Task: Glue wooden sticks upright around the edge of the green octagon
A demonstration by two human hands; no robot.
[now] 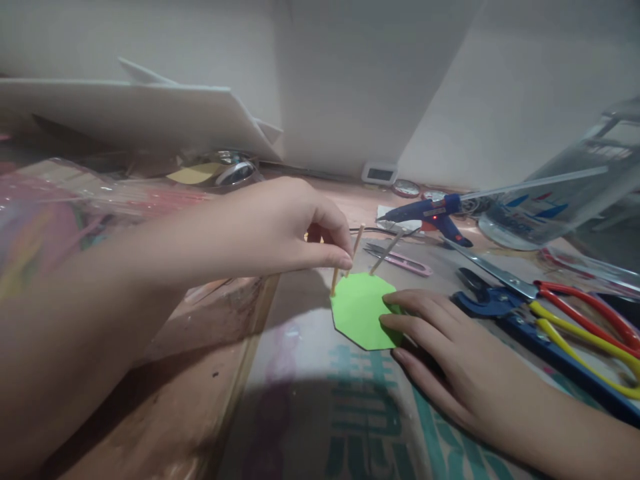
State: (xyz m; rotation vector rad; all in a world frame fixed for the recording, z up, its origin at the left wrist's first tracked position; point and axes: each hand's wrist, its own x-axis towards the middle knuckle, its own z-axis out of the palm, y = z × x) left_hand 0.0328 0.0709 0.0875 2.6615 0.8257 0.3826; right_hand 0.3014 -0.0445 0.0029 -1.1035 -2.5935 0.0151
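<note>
A bright green many-sided card (361, 313) lies flat on the printed board. Thin wooden sticks stand up along its far edge: one stick (384, 255) leans to the right, another stick (359, 239) rises just beyond my left fingertips. My left hand (305, 233) reaches in from the left, thumb and finger pinched on a short stick (334, 283) at the card's left corner; its upper part is hidden by the fingers. My right hand (440, 340) holds the card's right edge, two fingertips on top and the thumb low at its side.
A blue glue gun (425, 211) with a lit red light sits behind, near pink-handled snips (403, 260). At right lie red-and-yellow-handled scissors (590, 313), blue cutters (530, 333) and a clear jug (540, 193). Plastic packets (60, 193) and a white board (150, 113) are at left.
</note>
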